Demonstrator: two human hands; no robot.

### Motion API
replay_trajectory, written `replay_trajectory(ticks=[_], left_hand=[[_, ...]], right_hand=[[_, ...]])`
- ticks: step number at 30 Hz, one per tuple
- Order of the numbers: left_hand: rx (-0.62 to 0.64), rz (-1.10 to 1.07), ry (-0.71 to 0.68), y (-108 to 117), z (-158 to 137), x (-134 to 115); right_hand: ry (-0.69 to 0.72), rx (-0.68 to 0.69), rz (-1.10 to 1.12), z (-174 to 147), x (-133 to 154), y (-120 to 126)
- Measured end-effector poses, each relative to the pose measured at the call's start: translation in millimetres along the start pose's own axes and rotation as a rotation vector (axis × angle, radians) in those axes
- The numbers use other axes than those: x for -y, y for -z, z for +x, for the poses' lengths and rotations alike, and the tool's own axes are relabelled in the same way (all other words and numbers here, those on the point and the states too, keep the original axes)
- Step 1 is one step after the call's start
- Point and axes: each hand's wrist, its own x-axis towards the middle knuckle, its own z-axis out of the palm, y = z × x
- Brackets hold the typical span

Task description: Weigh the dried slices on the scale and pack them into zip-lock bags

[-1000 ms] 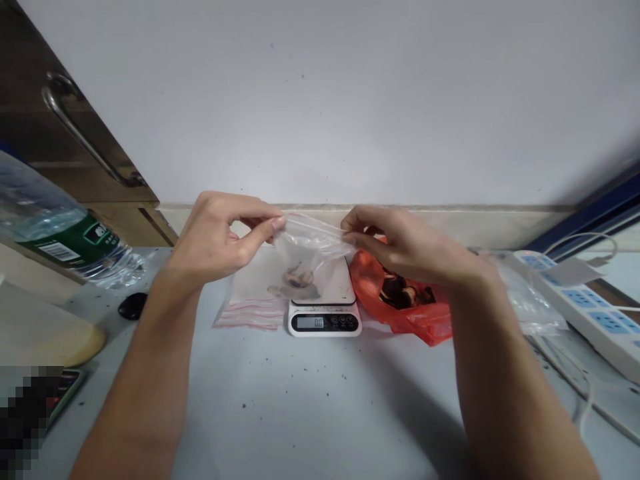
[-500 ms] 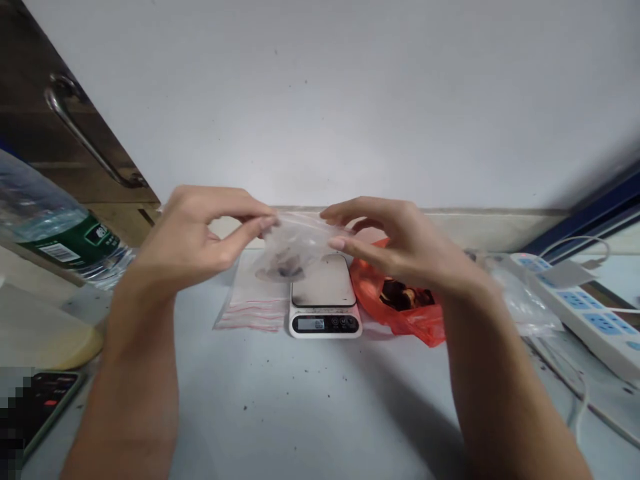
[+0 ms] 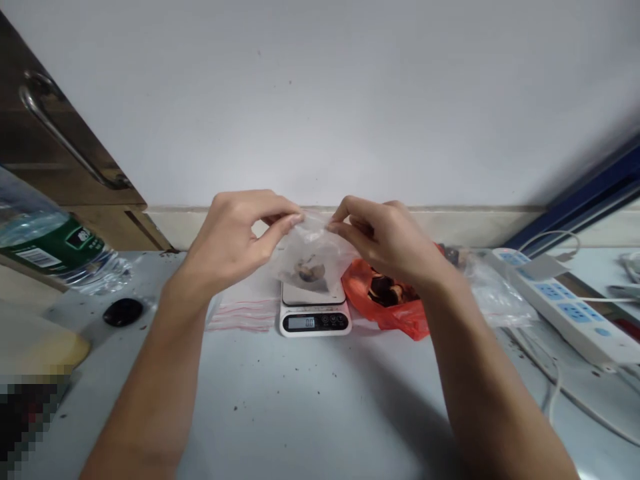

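Observation:
A clear zip-lock bag with a few brownish dried pieces at its bottom hangs between my hands. My left hand pinches its top edge on the left, thumb against fingers. On the right, my right hand is closed on the same edge. Behind and below the bag is a white kitchen scale, its display reading 0.0; the bag hides much of the weighing plate. Flat zip-lock bags with red strips lie left of the scale. To its right sits a red plastic bag holding dark brown pieces.
A water bottle with a green label and a round black lid are at the left. At the right are a clear plastic bag, a white power strip and cables. A wall rises behind.
My right hand has gone from a loose hold with fingers apart to a pinch on the bag's edge. My hands are closer together, and the bag now hangs in front of the scale's plate.

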Motion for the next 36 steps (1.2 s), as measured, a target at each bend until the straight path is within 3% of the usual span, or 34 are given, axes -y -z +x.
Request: replay_trajectory(ticks=[3,8,10,12,14,16,18,20,22,24,26,32,36], left_hand=[[-0.056,-0.018,-0.087,-16.3,6.3,-9.0],[-0.207,0.017,-0.342,-51.1,13.0,-44.1],[-0.288,0.038,-0.353,-60.3,14.1,-58.9],[-0.307,0.008,-0.336,-66.3,14.4,-68.8],[-0.219,-0.067,-0.314,-71.7,14.0,-72.7],[-0.010,-0.138,-0.287,-78.7,12.6,-72.8],[0.218,-0.158,-0.250,-87.4,10.8,-72.2],[0.395,-0.148,-0.202,-95.5,9.1,-72.7],[0.492,-0.153,-0.161,-100.5,8.3,-74.0],[0.515,-0.165,-0.137,-101.7,8.4,-74.8],[0.493,-0.168,-0.117,-100.3,9.1,-74.6],[0.468,-0.166,-0.097,-96.6,9.1,-72.4],[0.453,-0.166,-0.111,-97.3,8.3,-72.0]], right_hand=[[-0.022,0.062,0.001,-8.0,-4.0,16.2],[0.003,0.397,0.178,-28.9,-10.1,43.3],[-0.062,0.380,0.178,-40.3,-14.7,55.7],[-0.128,0.169,0.118,-54.2,-23.8,71.0],[-0.193,-0.133,-0.009,-71.3,-38.8,86.3],[-0.224,-0.326,-0.204,-91.7,-58.9,96.6],[-0.165,-0.249,-0.414,-114.2,-80.6,97.9],[-0.173,-0.020,-0.554,-135.8,-98.8,90.9],[-0.198,0.183,-0.581,-152.7,-109.2,80.8],[-0.215,0.264,-0.572,-161.7,-111.4,74.4],[-0.231,0.256,-0.545,-161.4,-108.9,74.9],[-0.337,-0.016,-0.564,-129.5,-115.5,86.8],[-0.486,0.121,-0.557,-119.3,-129.2,72.4]])
